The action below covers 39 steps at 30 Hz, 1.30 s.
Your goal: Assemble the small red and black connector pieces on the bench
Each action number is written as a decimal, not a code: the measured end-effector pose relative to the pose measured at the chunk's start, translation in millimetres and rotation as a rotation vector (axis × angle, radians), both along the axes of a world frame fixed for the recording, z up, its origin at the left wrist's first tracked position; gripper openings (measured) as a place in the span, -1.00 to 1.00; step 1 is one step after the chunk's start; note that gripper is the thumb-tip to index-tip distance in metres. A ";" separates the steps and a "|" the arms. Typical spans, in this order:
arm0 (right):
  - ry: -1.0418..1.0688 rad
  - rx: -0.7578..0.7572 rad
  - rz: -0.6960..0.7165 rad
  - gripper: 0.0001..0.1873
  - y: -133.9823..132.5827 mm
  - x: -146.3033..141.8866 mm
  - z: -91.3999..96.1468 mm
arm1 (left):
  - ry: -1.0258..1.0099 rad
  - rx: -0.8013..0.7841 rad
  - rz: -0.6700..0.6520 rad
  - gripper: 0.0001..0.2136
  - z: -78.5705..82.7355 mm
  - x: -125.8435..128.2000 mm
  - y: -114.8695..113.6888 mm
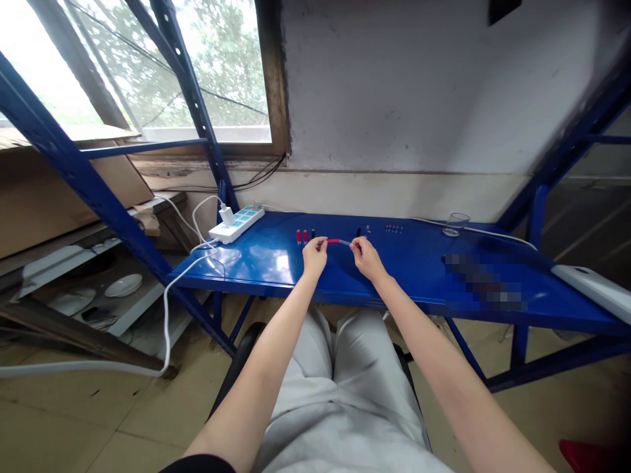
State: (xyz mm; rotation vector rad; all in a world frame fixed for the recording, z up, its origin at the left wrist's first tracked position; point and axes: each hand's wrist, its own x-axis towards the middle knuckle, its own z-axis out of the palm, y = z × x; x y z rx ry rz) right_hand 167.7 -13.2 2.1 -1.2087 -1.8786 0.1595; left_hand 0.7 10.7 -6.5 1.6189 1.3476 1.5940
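Between my two hands runs a thin, pen-like stick (pixel 334 241), red along the middle and clear or greyish toward its ends. My left hand (pixel 314 255) pinches its left end, and my right hand (pixel 367 257) pinches the right end. It looks slightly arched; whether it is one piece or two joined parts I cannot tell. Just beyond my left hand stand two small red cap-like pieces (pixel 302 236) with a black one (pixel 313 234) beside them. Behind my right hand are another small black piece (pixel 358 232) and a small clear piece (pixel 367 230).
The blue table (pixel 266 259) holds several tiny parts (pixel 394 229) in a row, a glass cup (pixel 456 224) at the back right and a white power strip (pixel 237 223) at the left. A pixelated dark object (pixel 486 282) lies on the right. Blue rack posts (pixel 190 85) rise at the left.
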 end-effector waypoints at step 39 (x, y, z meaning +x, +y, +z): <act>0.029 -0.096 -0.102 -0.60 1.7 0.4 -4.0 | -0.094 0.080 -0.344 -0.81 3.6 8.1 -8.1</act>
